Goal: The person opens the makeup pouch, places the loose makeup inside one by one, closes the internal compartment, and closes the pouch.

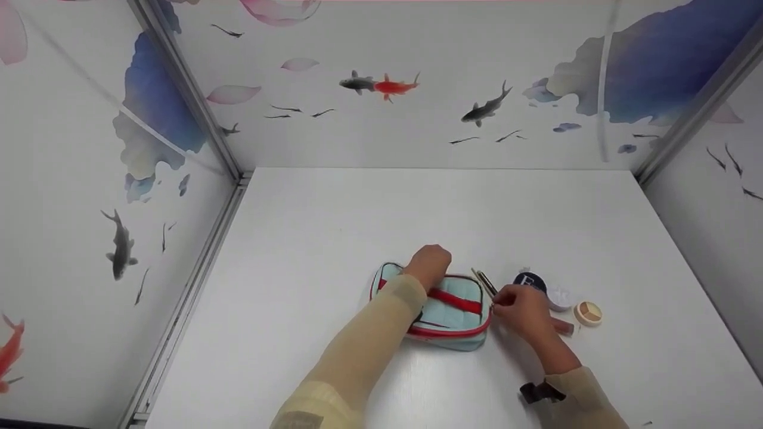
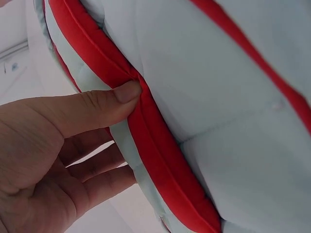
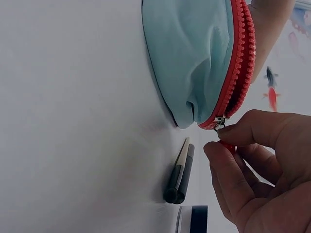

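A light-blue makeup pouch [image 1: 459,320] with red trim sits on the white table. My left hand [image 1: 430,264] is over its top. In the left wrist view, that thumb presses on the red carry strap [image 2: 160,150], with the fingers curled under its far side. At the pouch's right end, my right hand [image 1: 524,310] pinches the red zipper pull [image 3: 227,145] between thumb and fingers. The metal slider sits at the pouch's corner, and the red zipper teeth [image 3: 238,63] stand parted along the side beyond it.
Two slim dark-and-gold sticks [image 3: 181,172] lie beside the pouch. Right of the right hand are a dark-lidded jar [image 1: 530,279], a whitish round container [image 1: 559,300], a round beige compact [image 1: 589,313] and a reddish tube [image 1: 563,326]. Printed panels [image 1: 381,131] wall the table.
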Available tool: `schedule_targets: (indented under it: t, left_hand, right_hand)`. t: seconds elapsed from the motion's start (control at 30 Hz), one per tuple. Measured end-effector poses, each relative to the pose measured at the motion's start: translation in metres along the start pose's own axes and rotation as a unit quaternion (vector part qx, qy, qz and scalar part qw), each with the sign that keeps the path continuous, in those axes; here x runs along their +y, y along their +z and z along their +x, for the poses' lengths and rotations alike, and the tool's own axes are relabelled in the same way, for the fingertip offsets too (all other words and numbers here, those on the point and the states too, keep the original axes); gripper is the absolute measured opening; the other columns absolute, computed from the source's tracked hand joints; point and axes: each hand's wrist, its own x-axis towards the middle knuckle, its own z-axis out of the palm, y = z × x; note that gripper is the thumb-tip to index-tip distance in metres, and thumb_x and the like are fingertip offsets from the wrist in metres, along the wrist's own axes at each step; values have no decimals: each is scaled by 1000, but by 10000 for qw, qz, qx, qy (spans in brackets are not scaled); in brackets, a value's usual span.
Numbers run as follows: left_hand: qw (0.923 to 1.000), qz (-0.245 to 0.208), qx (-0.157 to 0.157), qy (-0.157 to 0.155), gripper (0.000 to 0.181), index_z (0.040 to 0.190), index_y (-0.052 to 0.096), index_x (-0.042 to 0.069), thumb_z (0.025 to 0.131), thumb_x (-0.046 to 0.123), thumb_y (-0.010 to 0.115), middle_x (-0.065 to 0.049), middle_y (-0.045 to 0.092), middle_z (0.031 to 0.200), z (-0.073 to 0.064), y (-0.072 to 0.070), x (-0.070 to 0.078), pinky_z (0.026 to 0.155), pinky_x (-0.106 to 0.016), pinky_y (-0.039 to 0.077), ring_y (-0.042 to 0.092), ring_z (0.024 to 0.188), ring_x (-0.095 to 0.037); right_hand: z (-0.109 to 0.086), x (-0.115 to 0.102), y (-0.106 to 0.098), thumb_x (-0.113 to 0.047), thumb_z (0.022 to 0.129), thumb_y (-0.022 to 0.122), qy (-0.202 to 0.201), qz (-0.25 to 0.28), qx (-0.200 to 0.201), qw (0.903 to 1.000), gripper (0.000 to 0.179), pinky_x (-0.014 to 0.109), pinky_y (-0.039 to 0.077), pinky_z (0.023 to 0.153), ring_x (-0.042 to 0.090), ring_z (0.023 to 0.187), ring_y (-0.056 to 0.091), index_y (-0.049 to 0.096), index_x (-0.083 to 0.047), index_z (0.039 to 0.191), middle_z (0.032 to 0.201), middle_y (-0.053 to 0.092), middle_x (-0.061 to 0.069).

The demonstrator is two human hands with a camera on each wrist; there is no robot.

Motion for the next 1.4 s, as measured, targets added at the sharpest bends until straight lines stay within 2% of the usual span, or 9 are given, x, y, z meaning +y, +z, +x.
schedule_targets:
  t: [0.2, 0.4, 0.7, 0.97, 1.2, 1.4]
  left_hand:
    - [10000, 15, 6, 45, 20, 118, 77, 10, 108, 8, 59, -6, 76, 119, 2, -2, -2, 103, -30, 56, 69, 115, -18]
    - [9999, 82, -3, 127, 21, 118, 76, 9, 109, 8, 58, -7, 76, 120, 2, 0, -1, 103, -31, 56, 69, 115, -20]
    - [10000, 3, 53, 77, 21, 117, 77, 9, 108, 8, 58, -7, 76, 118, 2, 1, -2, 101, -31, 57, 70, 114, -19]
    - [9999, -98, 71, 36, 20, 117, 77, 9, 108, 9, 59, -6, 76, 117, 4, 2, -3, 100, -30, 57, 70, 112, -18]
    - [10000, 19, 6, 85, 21, 115, 77, 8, 109, 7, 57, -7, 76, 116, 6, 1, -3, 100, -30, 57, 69, 113, -19]
    - [9999, -104, 6, 37, 21, 117, 77, 8, 109, 7, 57, -8, 76, 116, 5, 3, -4, 100, -31, 57, 69, 111, -19]
  right_hand:
    - [5, -1, 2, -8, 88, 78, -63, -56, 29, 10000, 7, 33, 49, 75, 25, 91, 62, 79, -13, 93, 91, 74, 6]
    - [6, -1, 2, -9, 90, 77, 68, 60, -63, 9999, 8, 33, 51, 76, 26, 93, 62, 79, -13, 97, 95, 73, 8]
    - [11, -1, 2, -8, 91, 77, 15, 136, -64, 9999, 7, 32, 52, 72, 27, 92, 62, 78, -11, 98, 96, 72, 10]
    - [17, -5, 1, -8, 93, 76, -164, -79, 82, 9998, 5, 32, 52, 72, 26, 89, 61, 78, -11, 97, 92, 72, 9]
    - [23, -7, 2, -10, 91, 78, -548, -449, 300, 9970, 4, 34, 51, 72, 23, 82, 63, 77, -7, 89, 85, 73, 6]
    - [26, -9, 2, -7, 92, 74, -580, -622, 131, 9963, 3, 36, 51, 73, 23, 83, 62, 77, -7, 92, 86, 73, 6]
